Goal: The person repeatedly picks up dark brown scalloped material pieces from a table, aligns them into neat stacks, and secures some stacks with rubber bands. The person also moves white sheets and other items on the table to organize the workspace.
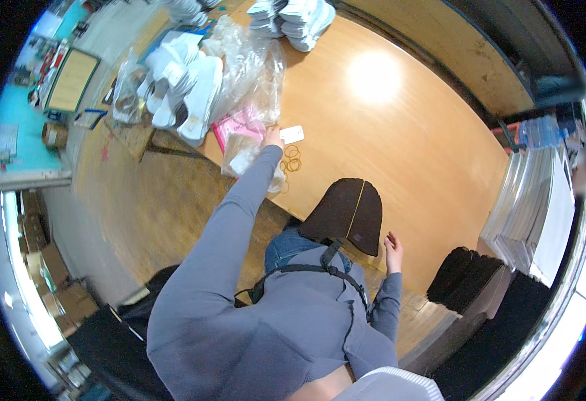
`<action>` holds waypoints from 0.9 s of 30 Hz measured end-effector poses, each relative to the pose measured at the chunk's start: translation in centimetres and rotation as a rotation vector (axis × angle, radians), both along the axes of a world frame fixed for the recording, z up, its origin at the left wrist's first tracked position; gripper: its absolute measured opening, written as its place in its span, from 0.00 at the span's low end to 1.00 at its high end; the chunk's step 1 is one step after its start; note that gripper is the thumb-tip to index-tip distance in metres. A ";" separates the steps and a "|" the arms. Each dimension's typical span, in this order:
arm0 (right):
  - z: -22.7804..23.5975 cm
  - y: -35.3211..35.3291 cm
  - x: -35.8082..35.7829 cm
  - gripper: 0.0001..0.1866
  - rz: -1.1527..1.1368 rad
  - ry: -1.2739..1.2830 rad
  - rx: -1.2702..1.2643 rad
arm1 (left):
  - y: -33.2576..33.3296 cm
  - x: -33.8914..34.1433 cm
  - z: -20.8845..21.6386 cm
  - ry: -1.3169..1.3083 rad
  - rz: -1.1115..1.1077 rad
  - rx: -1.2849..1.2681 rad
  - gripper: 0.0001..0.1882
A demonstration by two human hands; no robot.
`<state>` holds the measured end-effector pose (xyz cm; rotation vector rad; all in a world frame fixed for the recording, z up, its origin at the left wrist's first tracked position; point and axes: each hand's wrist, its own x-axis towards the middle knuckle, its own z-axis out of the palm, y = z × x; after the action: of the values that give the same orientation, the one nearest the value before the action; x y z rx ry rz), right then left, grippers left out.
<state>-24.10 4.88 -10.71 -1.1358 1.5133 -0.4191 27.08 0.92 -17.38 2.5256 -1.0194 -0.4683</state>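
Note:
My left arm stretches forward over the table, and my left hand [274, 137] is at a pile of clear plastic bags [238, 148] with a pink packet [239, 123]. Its fingers are too small and partly covered to make out. Right beside it lies a white card or tag [292, 134], and several loose rubber bands [291, 160] are just nearer to me. A dark brown, rounded stack of cut pieces [336, 210], with a yellow band around it, rests at the table's near edge. My right hand [393, 251] is to its right, apart from it, fingers loosely bent and holding nothing.
Stacks of white sole-shaped pieces [189, 93] and crumpled plastic lie at the table's left; more white stacks [299, 23] stand at the far edge. On the right are a black-brown stack [463, 277], a pile of white sheets [523, 200] and a plastic water bottle [540, 132].

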 end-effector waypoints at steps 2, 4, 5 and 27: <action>-0.3 1.6 -1.0 0.19 -0.079 0.025 0.000 | -1.2 0.5 0.1 -0.033 -0.009 0.133 0.19; -0.1 2.9 -1.4 0.21 -0.084 0.064 0.003 | -1.8 0.1 0.2 -0.031 -0.021 0.254 0.22; 0.0 3.4 -1.6 0.21 -0.080 0.083 0.009 | -1.9 0.7 -0.6 -0.057 -0.086 0.313 0.25; 11.3 -4.5 12.4 0.17 -0.021 -0.169 -0.283 | 0.2 -13.7 8.9 0.598 -0.831 -0.217 0.10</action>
<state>-11.68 0.42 0.59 -1.2695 1.3475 -0.7439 13.41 1.16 -8.51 1.5100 -1.6871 -1.1656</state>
